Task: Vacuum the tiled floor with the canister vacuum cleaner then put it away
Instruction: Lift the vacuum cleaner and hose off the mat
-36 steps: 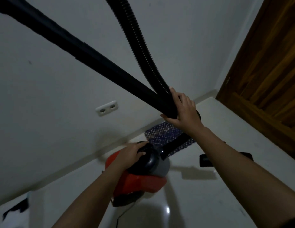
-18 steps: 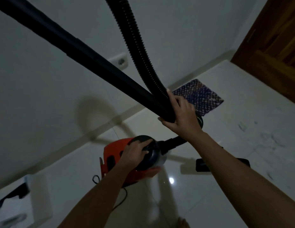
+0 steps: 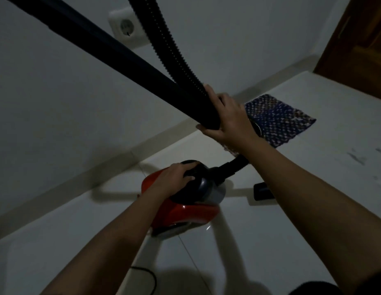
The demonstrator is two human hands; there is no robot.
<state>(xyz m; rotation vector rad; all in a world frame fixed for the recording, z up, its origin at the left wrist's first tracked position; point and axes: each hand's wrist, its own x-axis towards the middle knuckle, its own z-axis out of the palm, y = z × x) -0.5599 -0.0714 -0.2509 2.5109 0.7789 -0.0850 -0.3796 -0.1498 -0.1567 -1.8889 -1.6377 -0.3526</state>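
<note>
The red canister vacuum (image 3: 185, 213) with a black top sits low over the white tiled floor (image 3: 291, 231) near the wall. My left hand (image 3: 174, 177) grips the black handle on its top. My right hand (image 3: 225, 118) is closed around the smooth black wand (image 3: 113, 54) together with the ribbed black hose (image 3: 170, 45), where the two cross. The hose loops up out of view and comes back down into the canister's front (image 3: 234, 167). A black nozzle piece (image 3: 263, 191) lies on the floor to the right of the canister.
A blue patterned mat (image 3: 279, 120) lies on the floor by the wall. A white wall socket (image 3: 126, 27) is at the upper left. A wooden door (image 3: 362, 45) stands at the right. The black power cord (image 3: 147, 275) curls on the tiles near me.
The canister has shifted right and nearer to me, its red body turning. The view has swung, so the socket now sits higher and the mat further right. Both hands keep their holds.
</note>
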